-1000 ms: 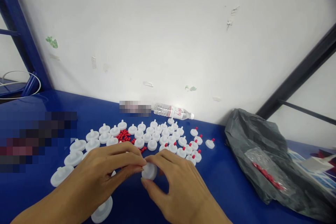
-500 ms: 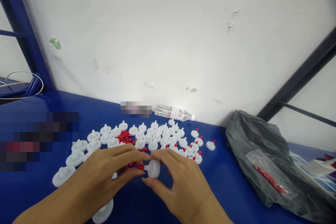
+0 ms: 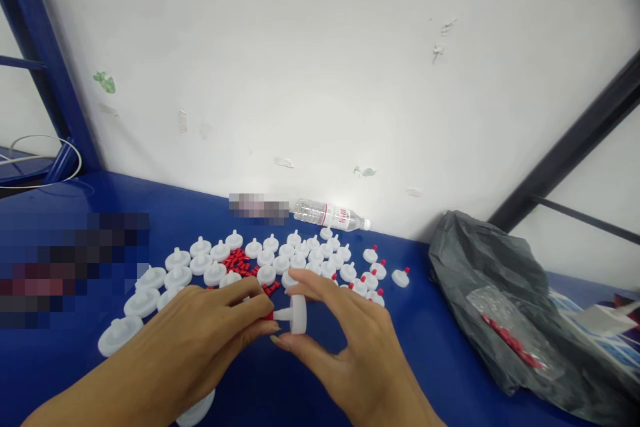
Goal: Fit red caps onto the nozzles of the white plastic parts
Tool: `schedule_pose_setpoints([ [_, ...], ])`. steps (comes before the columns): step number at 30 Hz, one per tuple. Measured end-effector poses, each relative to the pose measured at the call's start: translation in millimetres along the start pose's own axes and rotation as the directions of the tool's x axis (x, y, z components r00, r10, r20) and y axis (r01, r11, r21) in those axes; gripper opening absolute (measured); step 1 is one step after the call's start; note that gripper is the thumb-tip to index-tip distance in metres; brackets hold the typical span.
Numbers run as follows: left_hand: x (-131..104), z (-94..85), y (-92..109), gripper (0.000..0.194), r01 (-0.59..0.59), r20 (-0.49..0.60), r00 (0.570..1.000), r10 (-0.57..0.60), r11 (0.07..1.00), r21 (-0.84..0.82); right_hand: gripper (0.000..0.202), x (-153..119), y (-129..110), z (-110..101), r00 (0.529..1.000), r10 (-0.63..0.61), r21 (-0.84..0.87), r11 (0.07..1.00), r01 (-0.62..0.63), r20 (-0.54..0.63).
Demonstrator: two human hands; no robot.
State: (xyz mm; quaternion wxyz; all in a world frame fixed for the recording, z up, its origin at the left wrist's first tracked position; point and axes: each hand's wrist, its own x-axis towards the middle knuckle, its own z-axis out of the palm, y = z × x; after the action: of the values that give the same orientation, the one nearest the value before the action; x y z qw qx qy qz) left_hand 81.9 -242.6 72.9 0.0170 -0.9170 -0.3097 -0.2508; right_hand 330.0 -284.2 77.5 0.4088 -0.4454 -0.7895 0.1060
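Above the blue table, my right hand point(image 3: 345, 340) holds a white plastic disc with a narrow stem point(image 3: 299, 315) by its rim, between thumb and fingers. The stem points left. My left hand point(image 3: 220, 320) pinches a small red cap point(image 3: 270, 315) at the stem's tip; the fingers hide most of the cap. Beyond my hands lie many similar white discs point(image 3: 179, 259), stems mostly up and bare. Several discs toward the right carry red caps on their stems, such as one capped disc point(image 3: 401, 277). Loose red caps point(image 3: 237, 260) lie heaped among the white discs.
A clear plastic bottle point(image 3: 330, 215) lies on its side against the white wall point(image 3: 320, 80). At right, a black plastic bag point(image 3: 450, 260) carries a clear pouch of red pieces point(image 3: 515, 340). Blue and dark frame posts stand at both sides. Some patches are blurred out.
The held disc has turned slightly, its face now more edge-on. My right hand's fingers have lifted and spread a little around its rim. The left hand still pinches the red cap.
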Motion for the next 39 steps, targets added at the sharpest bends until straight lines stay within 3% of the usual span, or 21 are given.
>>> schedule_pose_setpoints([
  [3, -2, -1.4, 1, 0.057, -0.003, 0.001, 1.0, 0.003, 1.0, 0.006, 0.035, 1, -2, -1, 0.993, -0.098, 0.002, 0.995, 0.098, -0.062],
  [5, -3, -1.8, 2, 0.057, -0.005, -0.014, 1.0, 0.005, 1.0, 0.015, 0.028, 3, -5, -1, 0.986, -0.138, 0.004, 0.99, 0.139, -0.089],
  [12, -7, 0.1, 1, 0.047, -0.025, -0.051, 0.998, 0.023, 0.999, -0.044, 0.036, 8, -9, 1, 0.96, -0.219, -0.013, 0.975, 0.221, -0.173],
  [20, -22, 5.6, -3, 0.029, 0.048, 0.037, 0.998, -0.043, 0.99, -0.13, 0.046, 10, -12, 3, 0.941, -0.268, -0.052, 0.963, 0.263, -0.205],
  [29, -30, 5.2, -2, 0.03, 0.061, -0.009, 0.998, -0.063, 0.988, -0.139, 0.035, 9, -13, 4, 0.933, -0.29, -0.025, 0.956, 0.291, -0.213],
  [34, -27, 6.1, -3, 0.027, 0.077, -0.003, 0.997, -0.078, 0.988, -0.136, 0.034, 6, -8, 7, 0.959, -0.236, -0.008, 0.971, 0.237, -0.159],
  [39, -10, 9.5, 5, 0.042, 0.012, -0.049, 0.999, -0.017, 0.994, -0.109, 0.019, 1, -4, 8, 0.998, -0.016, -0.048, 0.999, 0.019, 0.066],
])
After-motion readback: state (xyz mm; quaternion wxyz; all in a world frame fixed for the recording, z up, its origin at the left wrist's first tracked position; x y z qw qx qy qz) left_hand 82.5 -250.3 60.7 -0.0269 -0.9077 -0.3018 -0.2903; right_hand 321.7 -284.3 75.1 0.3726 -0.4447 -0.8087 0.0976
